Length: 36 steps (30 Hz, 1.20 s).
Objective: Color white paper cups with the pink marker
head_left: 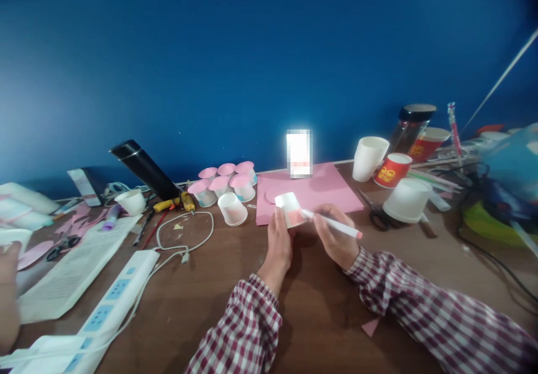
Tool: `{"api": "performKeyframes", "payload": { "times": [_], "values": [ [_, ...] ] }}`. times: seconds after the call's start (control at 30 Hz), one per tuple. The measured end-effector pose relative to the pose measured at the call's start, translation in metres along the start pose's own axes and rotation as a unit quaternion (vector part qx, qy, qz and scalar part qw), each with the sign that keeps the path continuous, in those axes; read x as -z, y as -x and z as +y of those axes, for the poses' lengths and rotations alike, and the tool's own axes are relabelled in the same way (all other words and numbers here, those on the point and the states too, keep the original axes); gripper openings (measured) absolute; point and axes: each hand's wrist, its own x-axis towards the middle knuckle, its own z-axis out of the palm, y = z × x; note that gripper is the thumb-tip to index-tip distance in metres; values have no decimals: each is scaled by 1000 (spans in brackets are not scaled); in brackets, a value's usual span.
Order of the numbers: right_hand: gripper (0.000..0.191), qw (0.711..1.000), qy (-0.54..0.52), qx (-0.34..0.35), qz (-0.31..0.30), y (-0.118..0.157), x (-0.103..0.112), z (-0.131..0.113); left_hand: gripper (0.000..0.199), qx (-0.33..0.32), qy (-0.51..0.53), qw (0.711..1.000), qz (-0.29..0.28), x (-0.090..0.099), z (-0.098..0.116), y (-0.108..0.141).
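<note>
My left hand (279,239) is closed round the side of a small white paper cup (288,203), which is tilted and bears a patch of pinkish-orange colour. In my right hand (337,238) is a white marker pen (342,229) with a pinkish-red end, gripped like a pencil. Its tip meets or nearly meets the coloured side of the cup; exact contact is hard to see. Pink paper (311,194) lies behind the cup. Another white cup (232,209) stands to the left, beside several cups topped with pink discs (221,184).
At right stand white cups (370,158), a red cup (393,170), an upturned white cup (407,201) and scissors (379,217). Left are a power strip (113,295), a cable (212,228), a black flask (147,169) and printed paper (79,267). Another person's hand (8,295) shows far left.
</note>
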Motion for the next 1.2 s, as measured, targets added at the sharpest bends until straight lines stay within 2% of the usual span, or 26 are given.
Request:
{"api": "performKeyframes", "payload": {
  "times": [0.43,0.6,0.8,1.0,1.13,1.2],
  "values": [
    [13,999,-1,14,-33,1,0,-3,52,8,3,1000,-15,0,0,0],
    [13,1000,-1,8,-19,1,0,-4,54,7,-1,1000,-5,0,0,1],
    [14,998,-9,8,-62,0,2,-6,49,-15,12,999,-41,-4,4,3],
    [12,999,-14,-1,-48,0,2,-6,50,-7,8,999,-30,-2,2,2],
    [10,996,-18,24,-78,1,3,-5,44,-26,20,998,-52,-1,2,2],
    [10,997,-27,22,-63,1,3,-5,42,-25,34,998,-54,-2,4,2]
  ]
}}
